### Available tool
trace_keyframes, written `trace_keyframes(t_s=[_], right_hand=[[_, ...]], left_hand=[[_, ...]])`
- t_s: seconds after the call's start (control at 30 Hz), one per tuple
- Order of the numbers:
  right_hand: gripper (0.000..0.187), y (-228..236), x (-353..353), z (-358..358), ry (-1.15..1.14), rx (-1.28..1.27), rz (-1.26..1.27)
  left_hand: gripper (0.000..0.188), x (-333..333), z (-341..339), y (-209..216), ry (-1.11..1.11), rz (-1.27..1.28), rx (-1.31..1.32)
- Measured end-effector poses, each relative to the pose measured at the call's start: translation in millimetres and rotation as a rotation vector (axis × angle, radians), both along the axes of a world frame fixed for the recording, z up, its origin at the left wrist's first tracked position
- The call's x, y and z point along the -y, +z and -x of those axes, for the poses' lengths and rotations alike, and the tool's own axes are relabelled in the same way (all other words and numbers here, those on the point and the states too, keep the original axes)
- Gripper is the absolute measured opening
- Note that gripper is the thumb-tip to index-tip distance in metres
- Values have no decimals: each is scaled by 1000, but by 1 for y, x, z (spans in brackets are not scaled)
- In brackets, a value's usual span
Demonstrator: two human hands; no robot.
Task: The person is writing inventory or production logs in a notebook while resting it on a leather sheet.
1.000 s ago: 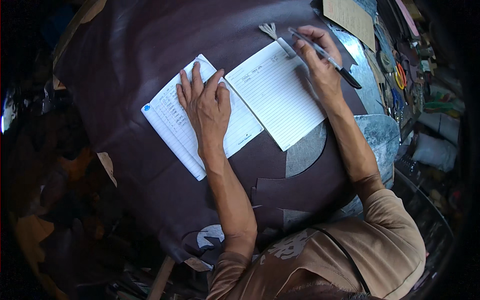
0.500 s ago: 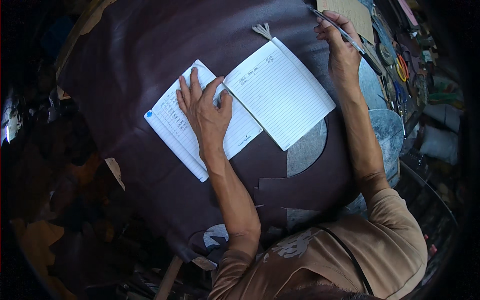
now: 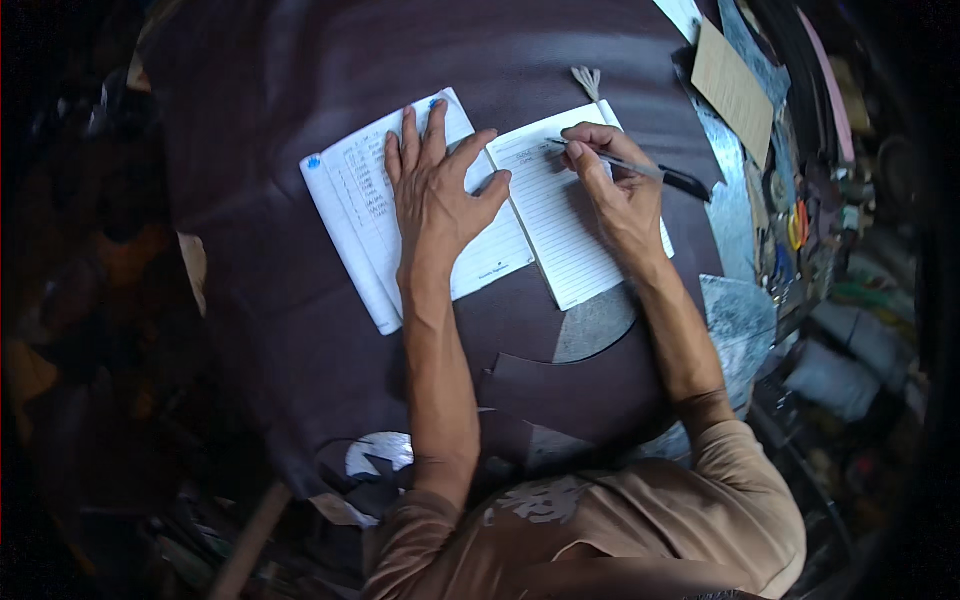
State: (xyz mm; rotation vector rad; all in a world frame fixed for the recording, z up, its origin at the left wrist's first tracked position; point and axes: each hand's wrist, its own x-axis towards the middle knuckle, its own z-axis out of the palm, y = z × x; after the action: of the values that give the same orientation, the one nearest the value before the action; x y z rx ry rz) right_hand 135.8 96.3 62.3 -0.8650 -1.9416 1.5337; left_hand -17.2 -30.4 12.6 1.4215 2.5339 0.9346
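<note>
An open lined notebook [image 3: 560, 230] lies on a sheet of dark brown leather [image 3: 300, 330]. Handwriting fills part of its left page, and a few written lines stand at the top of the right page. My left hand [image 3: 440, 195] rests on the left page with its fingers spread, holding nothing. Over the upper right page, my right hand [image 3: 625, 195] grips a pen [image 3: 645, 170] with a clear barrel and a black end. The pen's tip is close to the written lines; whether it touches the paper I cannot tell. A grey tassel [image 3: 588, 80] sticks out beyond the notebook's top edge.
Cut-outs in the leather bare a grey surface [image 3: 595, 325] below the notebook. At the right lie a brown card [image 3: 733, 90], orange-handled scissors [image 3: 798, 225] and assorted tools. Clear plastic bags [image 3: 835, 380] sit farther right. A wooden bar [image 3: 250, 540] shows at lower left.
My right hand has brought the pen from the far right leftward and down, over the notebook's right page. My left hand stays on the left page, its fingers a little more stretched. The view has shifted.
</note>
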Motion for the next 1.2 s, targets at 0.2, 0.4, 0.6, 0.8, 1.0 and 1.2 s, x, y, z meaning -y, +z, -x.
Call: trace_keyframes(t_s=[0.2,0.4,0.6,0.8,1.0,1.2], right_hand=[[25,3,-3,1,-73,-30,-76],[17,8,0,5,-16,-21,-40],[13,-28,8,29,78,29,-189],[14,-26,15,28,99,137,-196],[14,-29,17,32,108,86,-278],[14,-27,14,32,124,111,-286]], left_hand=[[48,3,0,-4,30,-43,46],[52,0,-4,-9,28,-45,56],[51,-1,-5,-9,13,-92,79],[53,2,-4,-8,27,-64,59],[55,2,-2,-9,16,-43,41],[55,2,-2,-9,16,-35,45]])
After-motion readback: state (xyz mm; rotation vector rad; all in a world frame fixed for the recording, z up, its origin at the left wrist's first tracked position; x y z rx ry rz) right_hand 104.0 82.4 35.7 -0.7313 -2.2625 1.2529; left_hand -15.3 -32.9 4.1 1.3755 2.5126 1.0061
